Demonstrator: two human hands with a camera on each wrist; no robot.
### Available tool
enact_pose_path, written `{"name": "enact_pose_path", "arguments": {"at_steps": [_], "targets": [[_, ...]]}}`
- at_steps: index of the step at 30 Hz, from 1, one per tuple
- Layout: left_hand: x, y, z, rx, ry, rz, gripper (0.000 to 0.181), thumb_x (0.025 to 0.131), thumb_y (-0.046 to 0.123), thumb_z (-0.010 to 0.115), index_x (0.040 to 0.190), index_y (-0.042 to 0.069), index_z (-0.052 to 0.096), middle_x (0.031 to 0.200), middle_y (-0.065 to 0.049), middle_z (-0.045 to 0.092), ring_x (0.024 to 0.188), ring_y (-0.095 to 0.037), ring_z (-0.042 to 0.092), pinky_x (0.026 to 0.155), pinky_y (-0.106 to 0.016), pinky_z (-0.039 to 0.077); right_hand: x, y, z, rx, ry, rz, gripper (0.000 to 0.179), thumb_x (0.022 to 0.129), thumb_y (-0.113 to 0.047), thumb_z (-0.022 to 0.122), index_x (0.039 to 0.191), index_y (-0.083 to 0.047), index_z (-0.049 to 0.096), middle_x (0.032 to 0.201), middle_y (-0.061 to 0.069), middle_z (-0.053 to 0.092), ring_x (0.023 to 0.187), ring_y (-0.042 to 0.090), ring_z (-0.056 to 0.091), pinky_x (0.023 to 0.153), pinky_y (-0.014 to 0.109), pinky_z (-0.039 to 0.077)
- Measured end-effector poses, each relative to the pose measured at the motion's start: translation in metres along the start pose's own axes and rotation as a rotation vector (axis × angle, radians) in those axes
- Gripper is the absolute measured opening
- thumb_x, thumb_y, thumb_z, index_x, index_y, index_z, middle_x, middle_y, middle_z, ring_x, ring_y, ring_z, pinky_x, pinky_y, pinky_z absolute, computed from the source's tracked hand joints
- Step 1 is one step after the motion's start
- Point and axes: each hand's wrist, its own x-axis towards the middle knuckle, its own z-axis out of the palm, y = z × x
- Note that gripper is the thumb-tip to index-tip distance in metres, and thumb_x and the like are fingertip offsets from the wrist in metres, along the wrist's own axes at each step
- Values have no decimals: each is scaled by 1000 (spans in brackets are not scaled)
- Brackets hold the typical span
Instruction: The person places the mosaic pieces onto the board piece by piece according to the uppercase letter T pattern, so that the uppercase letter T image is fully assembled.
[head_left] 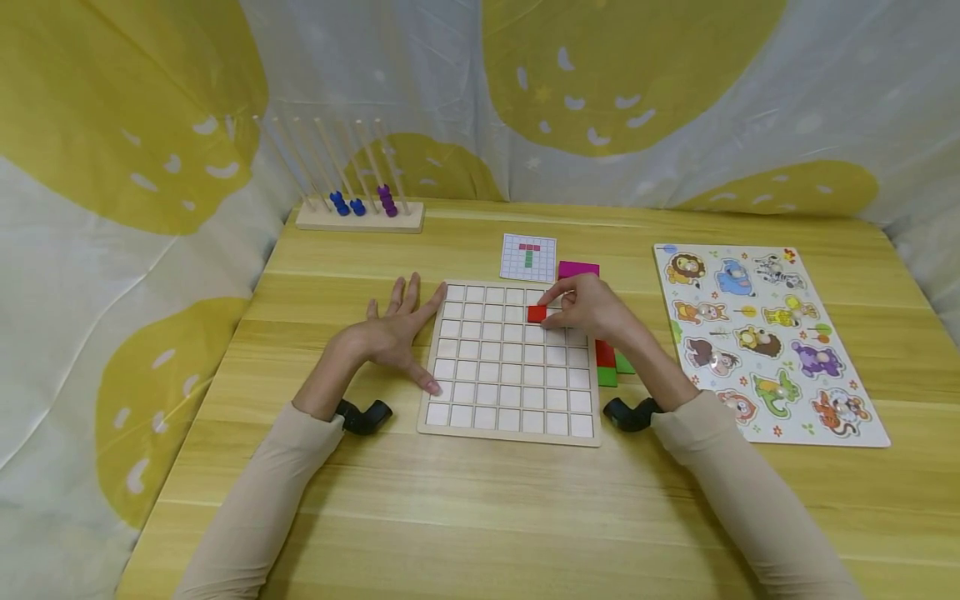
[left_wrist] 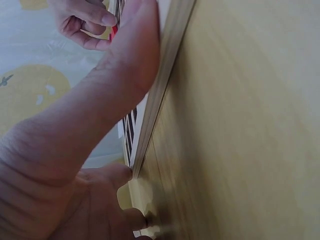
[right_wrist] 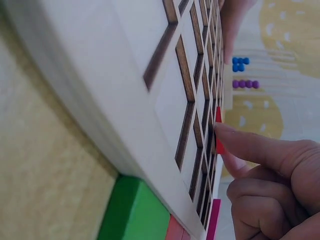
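A wooden grid board [head_left: 510, 439] with pale square cells lies in the middle of the table. My right hand [head_left: 588, 307] pinches a red square tile [head_left: 537, 314] between thumb and index finger at a cell in the board's upper right part. In the right wrist view the tile [right_wrist: 218, 142] stands slightly above the grid bars, its other fingers curled below. At the board's left edge, my left hand [head_left: 392, 335] is spread, thumb on the lower left border and index fingertip by the upper left corner.
Behind the board lies a card [head_left: 513, 265] with a red and green T pattern. Magenta [head_left: 578, 268], red [head_left: 605, 353] and green blocks [head_left: 607, 377] sit along the board's right side. An animal puzzle [head_left: 787, 429] lies right; a bead counting frame [head_left: 318, 221] stands back left.
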Motion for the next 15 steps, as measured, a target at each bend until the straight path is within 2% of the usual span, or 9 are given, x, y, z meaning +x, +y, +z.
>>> {"name": "enact_pose_path", "arguments": {"at_steps": [6, 15], "targets": [[0, 0, 0, -3, -2, 1, 152, 66, 56, 93, 165, 21, -17, 164, -23, -37, 153, -44, -34, 118, -79, -13, 1, 1, 0, -3, 11, 19, 30, 84, -11, 86, 112, -6, 77, 59, -3, 34, 61, 16, 34, 57, 28, 30], [0, 0, 0, -11, 0, 0, 152, 66, 55, 94, 165, 22, -17, 164, -22, -37, 153, -43, -34, 117, -78, -14, 0, 4, 0, 2, 10, -8, 31, 83, -12, 87, 113, -9, 79, 60, -2, 36, 62, 16, 35, 57, 28, 30]]}}
